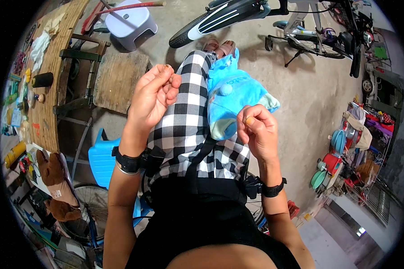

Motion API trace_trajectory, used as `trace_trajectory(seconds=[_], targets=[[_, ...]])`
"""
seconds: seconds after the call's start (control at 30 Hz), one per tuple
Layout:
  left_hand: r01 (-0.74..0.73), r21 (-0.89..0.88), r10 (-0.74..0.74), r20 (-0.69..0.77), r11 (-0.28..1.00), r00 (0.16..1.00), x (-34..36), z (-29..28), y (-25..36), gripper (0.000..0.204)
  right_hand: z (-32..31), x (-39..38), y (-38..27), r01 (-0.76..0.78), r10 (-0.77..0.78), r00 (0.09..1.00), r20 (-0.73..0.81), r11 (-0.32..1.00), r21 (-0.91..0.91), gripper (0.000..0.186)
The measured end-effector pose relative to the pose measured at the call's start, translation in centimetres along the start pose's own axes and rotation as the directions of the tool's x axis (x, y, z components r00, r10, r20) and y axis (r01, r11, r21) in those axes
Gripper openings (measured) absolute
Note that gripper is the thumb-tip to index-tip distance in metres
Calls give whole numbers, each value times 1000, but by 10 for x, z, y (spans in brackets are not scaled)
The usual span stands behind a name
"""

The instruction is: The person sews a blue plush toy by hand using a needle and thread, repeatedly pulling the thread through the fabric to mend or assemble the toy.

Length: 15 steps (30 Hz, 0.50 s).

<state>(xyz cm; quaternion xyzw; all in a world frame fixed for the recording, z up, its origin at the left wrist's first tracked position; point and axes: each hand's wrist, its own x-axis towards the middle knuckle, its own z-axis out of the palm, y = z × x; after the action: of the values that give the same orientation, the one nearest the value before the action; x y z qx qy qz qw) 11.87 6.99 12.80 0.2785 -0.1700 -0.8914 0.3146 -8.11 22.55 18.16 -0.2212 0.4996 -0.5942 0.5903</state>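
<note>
Fingers of the left hand (152, 98) drawn together, thumb tip against the index finger, the others curled, palm facing up and inward; hand raised to the left of the blue plush piece (238, 87) and apart from it. Right hand (259, 132) likewise pinched, thumb pressed on a bent index finger, knuckles outward, over the near right corner of the plush; contact with it not determinable. Cannot tell whether anything thin sits between either pair of fingertips. Both forearms come up from the near side of the plush, a black band (273, 188) on the right wrist, another (130, 161) on the left. Plush lies slack over the right leg of the checked trousers (186, 112), its narrow end pointing away from the body. Left of the plush and nearer than it: blue plastic chair (104, 154); left, about level with it: wooden seat (119, 80). Farther left of it, a wooden table (49, 116) bears a black spool (42, 80) and white cloth (40, 47). Beyond the plush: white stool (130, 22) to the left, bicycle (220, 21) straight ahead and rightward. Well right of the plush: blue basin (338, 141) and green basin (318, 179), contents unreadable, beside a heap of cloth (384, 127).
</note>
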Motion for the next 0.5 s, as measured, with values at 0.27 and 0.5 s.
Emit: trace_trajectory(seconds=[0.27, 0.5], targets=[[74, -6, -73, 76, 997, 994, -4, 5, -1, 11, 9, 1, -2, 22, -23, 1000, 8, 990, 139, 7], [96, -74, -90, 79, 993, 993, -5, 11, -1, 11, -1, -1, -10, -143, 130, 987, 99, 979, 142, 7]])
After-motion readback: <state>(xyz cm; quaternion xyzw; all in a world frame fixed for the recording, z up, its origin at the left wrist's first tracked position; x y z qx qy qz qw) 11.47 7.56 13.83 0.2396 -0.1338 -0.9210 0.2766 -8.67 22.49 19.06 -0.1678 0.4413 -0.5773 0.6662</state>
